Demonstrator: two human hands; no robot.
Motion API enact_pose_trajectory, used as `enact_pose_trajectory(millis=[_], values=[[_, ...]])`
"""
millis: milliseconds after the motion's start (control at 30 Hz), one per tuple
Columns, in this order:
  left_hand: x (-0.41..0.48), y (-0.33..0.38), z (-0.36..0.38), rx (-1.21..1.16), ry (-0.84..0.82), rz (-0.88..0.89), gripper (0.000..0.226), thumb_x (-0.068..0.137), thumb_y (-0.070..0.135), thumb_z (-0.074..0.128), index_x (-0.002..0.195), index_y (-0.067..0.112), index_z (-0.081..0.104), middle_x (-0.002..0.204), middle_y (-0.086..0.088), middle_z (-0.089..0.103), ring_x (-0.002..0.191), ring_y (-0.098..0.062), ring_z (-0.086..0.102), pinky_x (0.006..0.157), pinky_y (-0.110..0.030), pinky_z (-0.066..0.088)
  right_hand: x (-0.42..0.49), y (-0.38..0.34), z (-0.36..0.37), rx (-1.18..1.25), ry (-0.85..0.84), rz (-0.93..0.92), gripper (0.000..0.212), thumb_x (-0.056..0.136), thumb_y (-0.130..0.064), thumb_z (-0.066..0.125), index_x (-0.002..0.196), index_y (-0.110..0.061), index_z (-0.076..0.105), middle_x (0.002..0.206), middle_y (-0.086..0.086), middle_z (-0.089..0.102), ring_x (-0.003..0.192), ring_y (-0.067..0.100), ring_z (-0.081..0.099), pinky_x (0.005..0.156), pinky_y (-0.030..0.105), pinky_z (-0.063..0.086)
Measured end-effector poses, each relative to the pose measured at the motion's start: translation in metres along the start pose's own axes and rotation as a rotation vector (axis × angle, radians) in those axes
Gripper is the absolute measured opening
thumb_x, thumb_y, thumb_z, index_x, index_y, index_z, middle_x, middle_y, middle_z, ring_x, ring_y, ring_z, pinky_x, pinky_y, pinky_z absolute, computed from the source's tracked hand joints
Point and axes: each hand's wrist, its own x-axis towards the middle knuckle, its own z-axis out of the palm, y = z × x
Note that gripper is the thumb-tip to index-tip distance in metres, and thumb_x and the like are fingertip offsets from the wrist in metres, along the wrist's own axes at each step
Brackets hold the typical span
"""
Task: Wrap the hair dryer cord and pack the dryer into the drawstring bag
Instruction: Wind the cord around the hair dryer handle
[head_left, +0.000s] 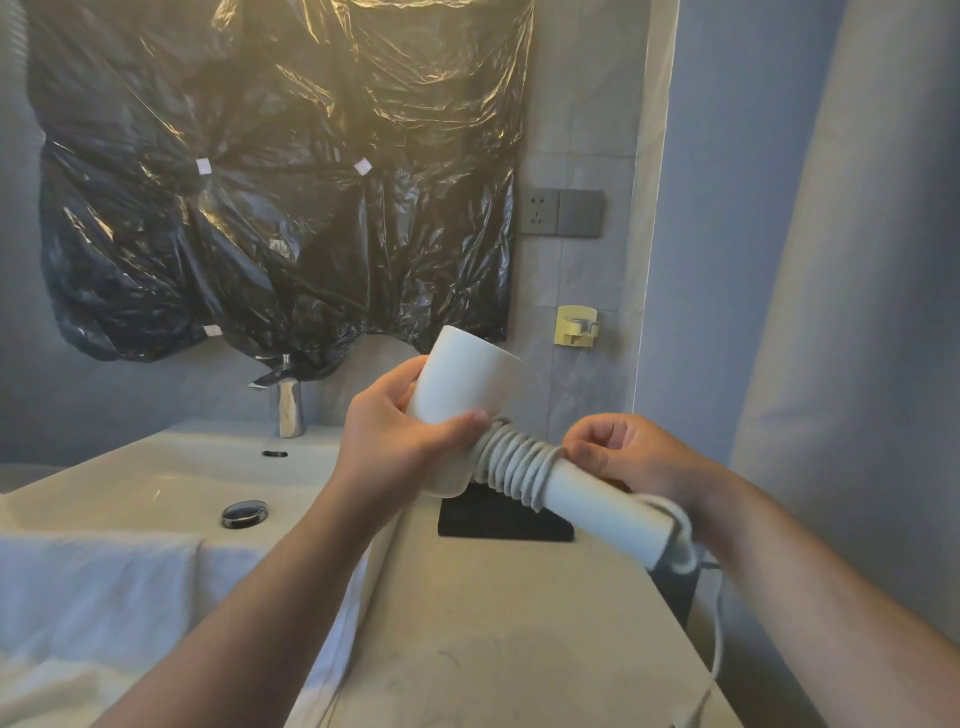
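While the black plastic sheet (270, 182) fills the upper left of the frame and the pale worktop (493, 639) runs across the bottom beside the sink (156, 483), the white hair dryer (462, 384) is held in the air at the centre, above the worktop. A flat dark object (498, 522) lies on the worktop just behind it; whether that is the drawstring bag cannot be told.

The left hand (395, 436) is closed around the barrel, thumb lying next to the first coil. The right hand (634, 457) is curled at the handle and pinches the cord (514, 467) where the last turn ends. The coils sit tight on the upper part of the handle; the slack loops past the handle's end and hangs toward the lower right.

The barrel's open end points up, toward the top of the frame. The handle, the long axis, slopes from the centre down to the lower right.

The dryer's hard shell looks smooth and probably slippery, and fairly light, so the barrel is the firm place to hold. The cord is limp yet springy and will likely unwind if tension is let go.
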Motion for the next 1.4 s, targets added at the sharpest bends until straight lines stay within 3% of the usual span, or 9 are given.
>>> enact_pose_trajectory(millis=[133, 300, 400, 500, 600, 833, 933, 1100, 1400], values=[[-0.001, -0.003, 0.002, -0.114, 0.058, -0.098, 0.029, 0.063, 0.029, 0.081, 0.091, 0.032, 0.074, 0.088, -0.001, 0.076, 0.081, -0.026, 0.072, 0.067, -0.044, 0.063, 0.009, 0.002, 0.008, 0.255, -0.005, -0.024, 0.073, 0.032, -0.052, 0.093, 0.084, -0.013, 0.062, 0.069, 0.002, 0.069, 0.053, 0.015, 0.067, 0.043, 0.023, 0.052], [0.000, -0.005, 0.008, -0.143, 0.165, -0.100, 0.044, 0.059, 0.040, 0.080, 0.099, 0.024, 0.073, 0.091, -0.004, 0.076, 0.089, -0.034, 0.071, 0.072, -0.055, 0.061, 0.012, 0.021, 0.023, 0.745, 0.039, -0.122, 0.045, 0.036, -0.020, 0.094, 0.076, -0.014, 0.073, 0.078, 0.007, 0.066, 0.055, 0.018, 0.058, 0.039, 0.019, 0.039], [0.002, -0.008, 0.009, -0.150, 0.236, -0.100, 0.042, 0.058, 0.042, 0.080, 0.096, 0.025, 0.074, 0.089, -0.007, 0.075, 0.089, -0.038, 0.070, 0.070, -0.059, 0.060, 0.012, 0.023, 0.036, 0.811, 0.133, -0.150, 0.013, 0.069, -0.005, 0.071, 0.079, -0.013, 0.067, 0.071, 0.005, 0.059, 0.047, 0.010, 0.046, 0.039, 0.016, 0.032], [0.004, -0.011, 0.011, -0.144, 0.309, -0.113, 0.039, 0.059, 0.042, 0.080, 0.094, 0.026, 0.074, 0.088, -0.009, 0.075, 0.080, -0.032, 0.070, 0.068, -0.061, 0.059, 0.014, 0.022, 0.052, 0.789, 0.317, -0.119, 0.025, 0.090, 0.008, 0.041, 0.091, -0.012, 0.055, 0.066, 0.000, 0.048, 0.046, 0.007, 0.036, 0.040, 0.015, 0.022], [0.005, -0.012, 0.012, -0.114, 0.394, -0.116, 0.033, 0.059, 0.042, 0.079, 0.087, 0.026, 0.073, 0.084, -0.004, 0.074, 0.077, -0.026, 0.071, 0.068, -0.058, 0.060, 0.013, 0.020, 0.067, 0.611, 0.447, -0.103, 0.017, 0.094, 0.002, 0.045, 0.096, -0.010, 0.056, 0.070, 0.005, 0.049, 0.048, 0.010, 0.034, 0.041, 0.019, 0.020], [0.009, -0.018, 0.004, 0.070, 0.490, -0.057, 0.032, 0.064, 0.046, 0.079, 0.090, 0.032, 0.067, 0.079, 0.006, 0.071, 0.077, -0.019, 0.069, 0.070, -0.051, 0.059, 0.004, 0.010, 0.073, -0.369, 0.393, -0.034, 0.018, 0.096, -0.016, 0.048, 0.106, -0.023, 0.061, 0.062, -0.015, 0.053, 0.056, 0.000, 0.044, 0.053, 0.016, 0.030], [0.008, -0.020, 0.001, 0.230, 0.491, 0.010, 0.039, 0.067, 0.050, 0.077, 0.099, 0.032, 0.063, 0.082, 0.008, 0.069, 0.078, -0.019, 0.067, 0.069, -0.047, 0.059, -0.005, -0.001, 0.072, -0.670, 0.329, -0.051, 0.010, 0.095, -0.021, 0.051, 0.089, -0.024, 0.058, 0.069, -0.010, 0.048, 0.064, 0.006, 0.045, 0.053, 0.016, 0.032], [0.002, -0.016, -0.003, 0.413, 0.432, 0.096, 0.045, 0.071, 0.049, 0.078, 0.108, 0.033, 0.058, 0.084, 0.012, 0.064, 0.079, -0.016, 0.062, 0.067, -0.040, 0.056, -0.014, -0.018, 0.067, -0.793, 0.415, -0.173, 0.018, 0.090, -0.019, 0.060, 0.103, -0.023, 0.072, 0.092, -0.003, 0.068, 0.085, 0.015, 0.062, 0.073, 0.027, 0.051], [-0.004, -0.001, -0.006, 0.440, 0.211, 0.174, 0.060, 0.063, 0.056, 0.077, 0.118, 0.041, 0.058, 0.090, 0.014, 0.068, 0.084, -0.015, 0.064, 0.070, -0.041, 0.057, -0.012, -0.028, 0.041, -0.777, 0.450, -0.259, 0.011, 0.076, -0.023, 0.078, 0.072, -0.024, 0.068, 0.072, -0.012, 0.069, 0.075, 0.003, 0.063, 0.071, 0.022, 0.049]])
